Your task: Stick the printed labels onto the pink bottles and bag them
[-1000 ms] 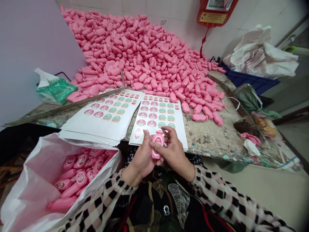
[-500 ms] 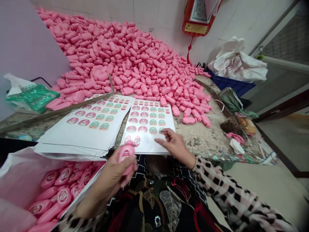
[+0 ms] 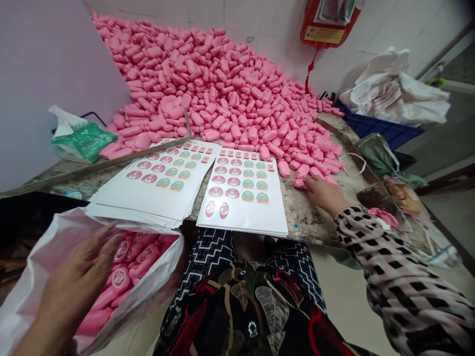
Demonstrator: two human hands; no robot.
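Observation:
My left hand [image 3: 79, 274] hovers over the white plastic bag [image 3: 44, 257] at lower left, fingers stretched out and apart, holding nothing. Labelled pink bottles [image 3: 124, 269] lie inside that bag. My right hand [image 3: 324, 193] reaches across the worn table [image 3: 319, 212] and closes its fingers on a pink bottle [image 3: 301, 183] at the near edge of the big pile of unlabelled pink bottles [image 3: 222, 94]. A sticker sheet [image 3: 243, 193] with round red and green labels lies in front of me, and a stack of similar sheets [image 3: 156, 183] sits to its left.
A green-printed plastic packet [image 3: 83, 141] and a long wooden strip [image 3: 111, 160] lie at the table's left. White sacks [image 3: 393, 91] over a blue crate [image 3: 382, 128] stand at right. Scraps and a small basket [image 3: 386, 195] clutter the right end. A red wall ornament [image 3: 326, 24] hangs above.
My left hand carried the labelled bottle down to the bag and let it go. My right hand left the sticker sheet and moved right to a bottle at the pile's edge.

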